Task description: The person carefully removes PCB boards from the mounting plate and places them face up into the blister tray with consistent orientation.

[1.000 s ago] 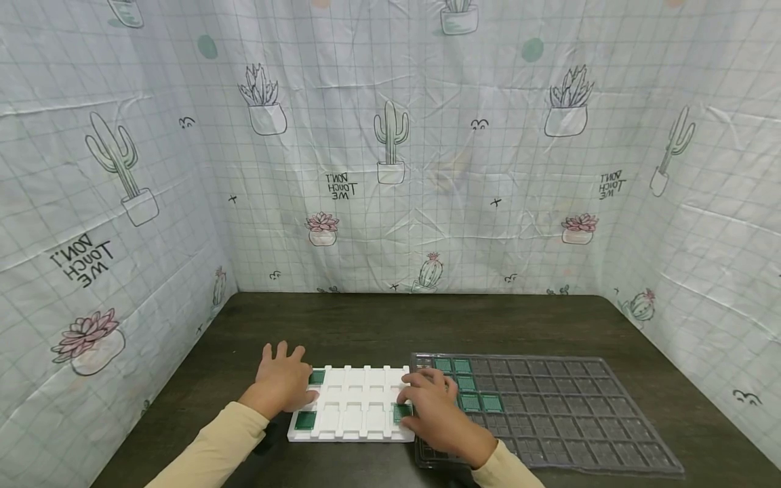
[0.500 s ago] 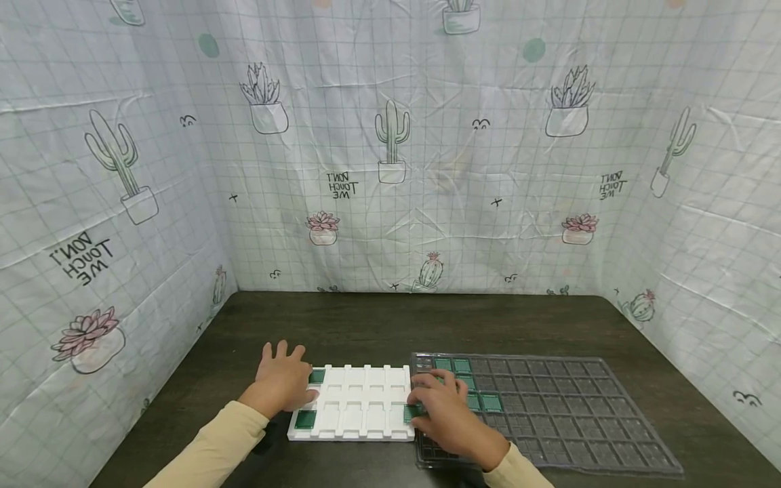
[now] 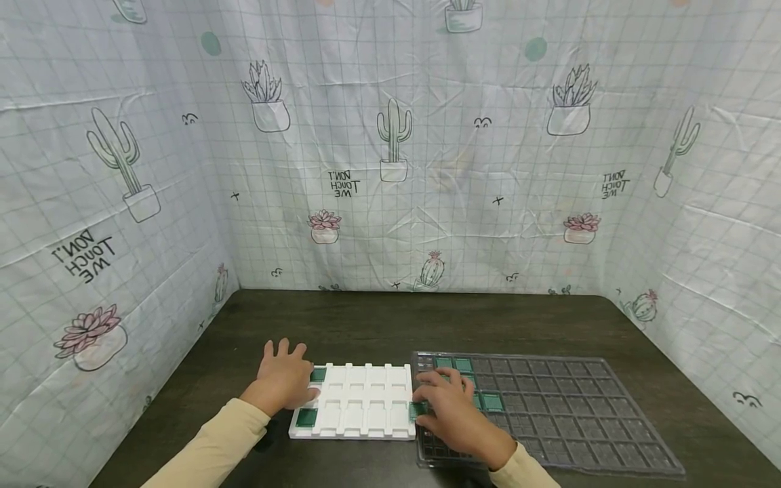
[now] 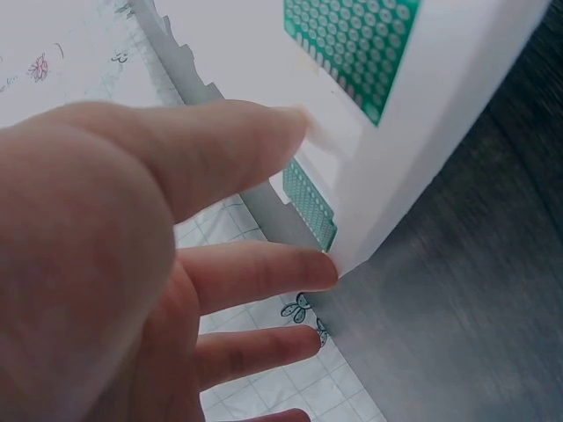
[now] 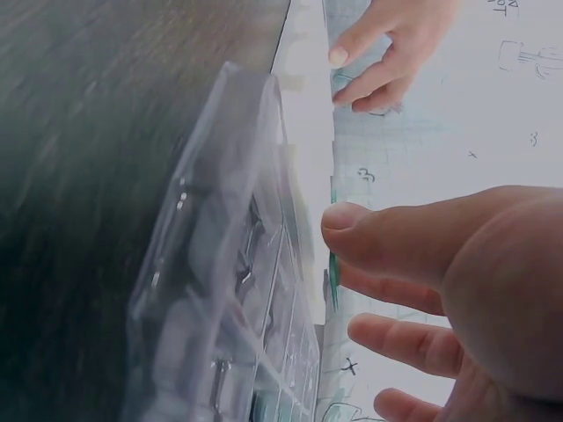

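Observation:
My left hand (image 3: 283,378) rests at the left end of a white slotted tray (image 3: 358,389), its thumb on the tray and its other fingers spread. Two small green circuit boards lie near that hand: the front one (image 3: 306,418) shows in full, while the back board (image 3: 318,375) is partly covered by the hand. Between thumb and fingers, my right hand (image 3: 451,413) pinches another green circuit board (image 3: 417,411) where the white tray meets a clear plastic tray. Edge-on in the right wrist view, this held board (image 5: 333,283) looks like a thin green strip.
The clear compartment tray (image 3: 573,409) lies right of the white one on the dark table (image 3: 366,325). Several green boards (image 3: 491,402) sit in its left compartments, some hidden by my right hand. A cactus-print curtain (image 3: 390,224) encloses the table's back and sides.
My right hand has moved rightward, carrying its green circuit board from the white tray's right end toward the clear tray. The left hand has stayed in place on the white tray.

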`<state>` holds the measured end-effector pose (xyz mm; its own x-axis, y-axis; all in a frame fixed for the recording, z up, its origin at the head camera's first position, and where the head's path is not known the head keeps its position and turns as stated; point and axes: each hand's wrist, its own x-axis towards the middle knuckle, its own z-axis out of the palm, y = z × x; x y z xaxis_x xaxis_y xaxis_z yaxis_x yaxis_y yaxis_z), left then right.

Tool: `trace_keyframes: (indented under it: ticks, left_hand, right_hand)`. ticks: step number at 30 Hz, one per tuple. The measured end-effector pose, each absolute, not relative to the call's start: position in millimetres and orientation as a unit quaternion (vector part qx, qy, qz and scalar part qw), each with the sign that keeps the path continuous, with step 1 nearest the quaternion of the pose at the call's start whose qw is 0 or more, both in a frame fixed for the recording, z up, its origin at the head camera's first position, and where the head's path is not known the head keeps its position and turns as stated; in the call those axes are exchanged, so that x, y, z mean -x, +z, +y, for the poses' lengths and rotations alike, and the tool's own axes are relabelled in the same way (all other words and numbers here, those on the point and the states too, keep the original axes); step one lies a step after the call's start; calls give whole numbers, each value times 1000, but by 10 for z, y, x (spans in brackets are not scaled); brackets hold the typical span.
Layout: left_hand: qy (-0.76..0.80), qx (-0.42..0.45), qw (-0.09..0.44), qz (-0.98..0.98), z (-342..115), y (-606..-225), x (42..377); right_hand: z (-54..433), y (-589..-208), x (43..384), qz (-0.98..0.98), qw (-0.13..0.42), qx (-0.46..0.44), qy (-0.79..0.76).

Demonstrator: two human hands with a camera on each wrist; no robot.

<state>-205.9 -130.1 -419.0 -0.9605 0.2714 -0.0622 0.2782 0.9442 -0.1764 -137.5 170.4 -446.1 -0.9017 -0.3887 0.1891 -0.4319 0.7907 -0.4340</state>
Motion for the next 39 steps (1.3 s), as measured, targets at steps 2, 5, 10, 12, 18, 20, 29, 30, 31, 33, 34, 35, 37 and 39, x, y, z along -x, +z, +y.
trace_keyframes:
  ticks: [2,5,10,12,18,20,29,30,31,33,34,35,37,39]
  left_hand:
    - [-93,-139,17,986,-1300,-4188,2064]
    - [-93,-140,15,986,-1295,-4185,2068]
    - [-91,-138,19,986,-1292,-4180,2063]
    - [-91,-138,20,986,-1294,-4177,2059]
    - [-87,-138,25,986,-1292,-4175,2056]
    - [-86,-136,26,987,-1293,-4181,2054]
    - [-75,-136,30,987,-1324,-4192,2036]
    - [-75,-137,29,987,-1327,-4195,2035]
    - [-76,-139,27,987,-1333,-4203,2038]
    - [-74,-143,24,987,-1340,-4207,2040]
    - [-73,-144,23,987,-1344,-4209,2040]
    - [-73,-145,22,986,-1346,-4211,2043]
    - [-73,-146,20,986,-1349,-4218,2050]
    - [-74,-146,18,986,-1347,-4221,2053]
  right_hand:
    - [1719,-4461,1380,-945,45,-218,241]
    - [1742,-4459,1383,-945,46,-216,240]
    - [1786,-4446,1383,-947,51,-214,234]
    - [1807,-4443,1381,-948,52,-212,232]
    - [1881,-4466,1369,-954,42,-191,228]
    - [1908,-4475,1365,-956,38,-184,224]
    - [2013,-4462,1335,-956,42,-186,225]
    - [2023,-4457,1328,-956,41,-184,225]
    - [2033,-4454,1324,-956,41,-184,224]
    - [2051,-4449,1315,-956,39,-182,225]
    - [2059,-4448,1311,-957,39,-180,224]
    - [2069,-4446,1308,-957,40,-179,223]
    - [2087,-4448,1302,-959,42,-176,219]
    - [2103,-4455,1293,-960,42,-171,218]
